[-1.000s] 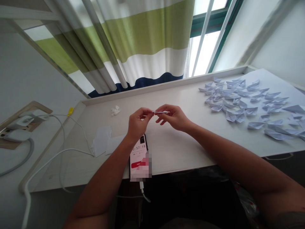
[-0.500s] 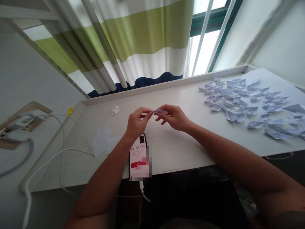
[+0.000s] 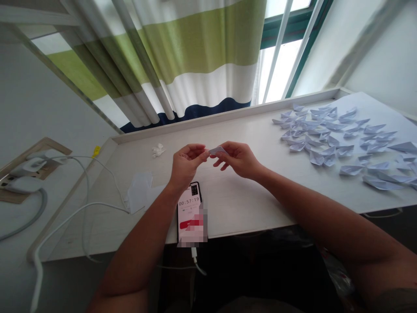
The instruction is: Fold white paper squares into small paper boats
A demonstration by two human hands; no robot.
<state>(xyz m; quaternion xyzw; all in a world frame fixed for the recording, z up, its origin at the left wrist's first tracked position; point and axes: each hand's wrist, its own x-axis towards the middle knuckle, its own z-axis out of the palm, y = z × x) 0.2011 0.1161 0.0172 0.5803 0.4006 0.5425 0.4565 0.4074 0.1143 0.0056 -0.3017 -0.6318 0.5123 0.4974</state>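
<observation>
Between my two hands, above the middle of the white table, is a small folded piece of white paper (image 3: 218,150). My left hand (image 3: 187,163) pinches its left end with thumb and forefinger. On the other side, my right hand (image 3: 239,160) grips the paper between thumb and fingers, its lower fingers loosely curled. Many folded paper boats (image 3: 321,134) lie in a spread on the right of the table. Flat sheets of white paper (image 3: 139,191) rest to the left of my left forearm, which partly covers them.
A phone (image 3: 189,208) showing a timer lies at the table's front edge, a white cable plugged into it. Crumpled white tissue (image 3: 158,151) sits at the back left. White cables run from a wall socket (image 3: 24,174) across the left edge. A raised rim borders the back.
The folded paper has turned, so more of its flat face shows. My left hand has shifted slightly left and its fingers have changed position; my right hand has barely moved.
</observation>
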